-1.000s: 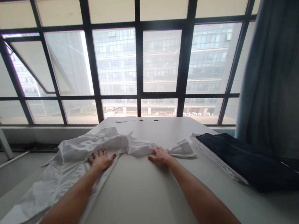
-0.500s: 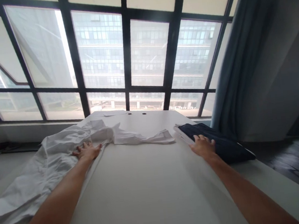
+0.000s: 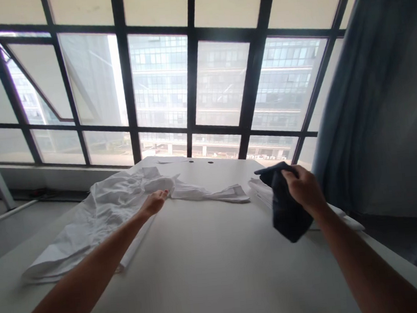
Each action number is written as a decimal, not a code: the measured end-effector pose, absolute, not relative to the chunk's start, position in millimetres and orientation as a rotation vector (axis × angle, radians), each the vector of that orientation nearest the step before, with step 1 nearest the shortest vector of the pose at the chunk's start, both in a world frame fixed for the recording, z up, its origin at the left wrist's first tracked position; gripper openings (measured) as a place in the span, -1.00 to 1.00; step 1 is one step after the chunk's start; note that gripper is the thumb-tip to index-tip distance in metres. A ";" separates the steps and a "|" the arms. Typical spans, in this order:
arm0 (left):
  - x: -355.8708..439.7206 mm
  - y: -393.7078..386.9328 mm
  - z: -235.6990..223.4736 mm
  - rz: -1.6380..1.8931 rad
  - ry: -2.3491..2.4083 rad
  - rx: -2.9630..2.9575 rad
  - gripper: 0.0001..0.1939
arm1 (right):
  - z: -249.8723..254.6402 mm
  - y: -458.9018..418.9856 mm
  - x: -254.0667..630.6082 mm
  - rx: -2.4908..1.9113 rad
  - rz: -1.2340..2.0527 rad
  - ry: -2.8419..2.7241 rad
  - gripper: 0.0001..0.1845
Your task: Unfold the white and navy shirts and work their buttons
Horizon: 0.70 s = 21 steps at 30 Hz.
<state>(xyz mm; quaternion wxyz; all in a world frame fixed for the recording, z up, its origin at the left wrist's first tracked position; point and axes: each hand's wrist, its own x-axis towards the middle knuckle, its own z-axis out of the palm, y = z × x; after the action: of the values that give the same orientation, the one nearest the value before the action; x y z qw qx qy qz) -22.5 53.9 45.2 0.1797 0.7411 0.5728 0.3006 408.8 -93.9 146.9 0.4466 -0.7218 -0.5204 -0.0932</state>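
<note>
In the head view, your right hand (image 3: 303,186) clenches a dark navy cloth (image 3: 290,212) near its top, lifted above the white table (image 3: 207,265) at the right. The grip is high and off to one side, so the lower part hangs in a loose, pointed drape while a short flap sticks out toward the middle; that probably comes from the cloth being borne at one bunched spot rather than spread over both hands. Your left hand (image 3: 154,203) is beside the near edge of the white shirt (image 3: 113,202), fingers curled in, but you cannot tell from here whether they pinch the fabric or only rest by it. The shirt lies rumpled over the left part of the table, and its sleeve (image 3: 212,193) reaches across toward the right, fairly flat since the tabletop carries its weight. Folded white fabric (image 3: 260,191) lies just behind the hanging cloth, its layers seemingly stacked to keep them together at the side. Two dark round holes (image 3: 191,161) in the far end of the tabletop look made for cables. You can read no brand, label or writing on the fabrics, the table or the windows (image 3: 160,82).
</note>
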 end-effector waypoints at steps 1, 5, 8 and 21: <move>-13.0 43.4 46.7 0.848 1.517 2.046 -0.31 | 147.4 -100.0 384.0 -1.675 -0.124 -1.459 -0.56; 15.1 -6.9 47.0 0.779 1.195 1.817 -0.19 | 117.5 -126.0 298.0 -1.296 0.636 -2.242 -0.46; 18.8 -39.9 44.1 0.746 1.177 1.883 -0.18 | 86.0 -134.9 270.4 -1.183 0.941 -2.419 -0.48; 23.5 -57.2 32.8 0.615 1.284 2.447 -0.64 | 63.4 -129.5 343.8 -1.742 0.362 -2.170 -0.21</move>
<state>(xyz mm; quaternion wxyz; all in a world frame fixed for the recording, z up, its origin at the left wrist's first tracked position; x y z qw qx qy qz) 23.5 -57.2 32.8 0.1546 0.8541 0.4479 0.2145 343.8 -129.5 63.4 0.1672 -0.6120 -0.7624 0.1273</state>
